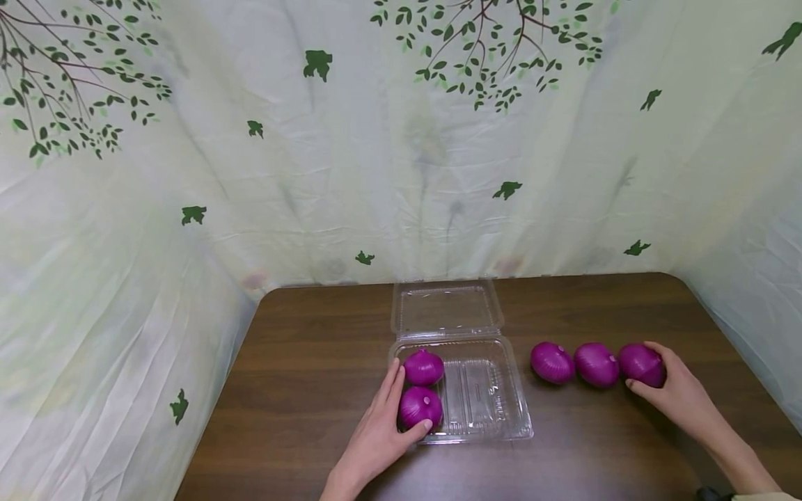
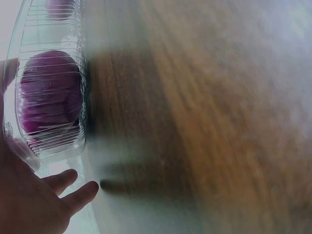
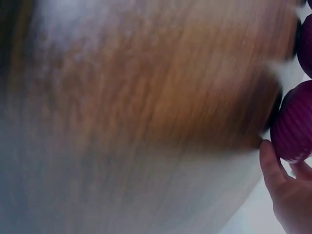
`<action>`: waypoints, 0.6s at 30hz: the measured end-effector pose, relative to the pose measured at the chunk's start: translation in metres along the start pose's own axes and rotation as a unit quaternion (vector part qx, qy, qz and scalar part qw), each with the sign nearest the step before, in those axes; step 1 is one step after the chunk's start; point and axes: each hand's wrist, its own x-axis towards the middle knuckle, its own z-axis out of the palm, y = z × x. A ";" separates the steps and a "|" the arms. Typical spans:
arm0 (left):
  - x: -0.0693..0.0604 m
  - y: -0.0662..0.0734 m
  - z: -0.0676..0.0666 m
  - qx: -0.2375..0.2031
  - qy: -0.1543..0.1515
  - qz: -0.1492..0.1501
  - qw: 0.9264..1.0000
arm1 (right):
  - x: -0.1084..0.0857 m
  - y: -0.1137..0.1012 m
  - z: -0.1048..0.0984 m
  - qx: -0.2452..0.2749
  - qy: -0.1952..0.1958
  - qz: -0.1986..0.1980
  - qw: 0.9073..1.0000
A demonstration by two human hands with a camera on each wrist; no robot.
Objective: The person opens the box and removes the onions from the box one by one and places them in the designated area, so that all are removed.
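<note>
An open clear plastic clamshell container [image 1: 479, 400] lies on the table with two purple onions, the rear onion [image 1: 423, 367] and the front onion [image 1: 420, 408], along its left side. My left hand [image 1: 376, 435] rests at the container's left edge, fingers extended along the side and thumb over the front corner beside the front onion. Three more purple onions stand in a row to the right: the left onion [image 1: 552, 362], the middle onion [image 1: 596, 364] and the right onion [image 1: 642, 364]. With thumb and fingers around it, my right hand [image 1: 679, 396] grips the right onion, still in the row.
The container's hinged lid [image 1: 447, 309] lies folded back towards the rear edge of the brown wooden table [image 1: 301, 390]. A pale cloth [image 1: 351, 160] printed with leaves and birds hangs behind the table and at its sides.
</note>
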 end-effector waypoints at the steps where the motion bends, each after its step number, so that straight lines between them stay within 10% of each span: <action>1: 0.000 0.000 0.000 0.000 0.001 0.001 1.000 | 0.000 0.000 0.001 0.000 0.000 -0.001 1.000; 18: 0.000 0.000 0.000 0.000 0.000 -0.002 1.000 | -0.009 -0.010 0.003 0.016 0.034 0.008 0.999</action>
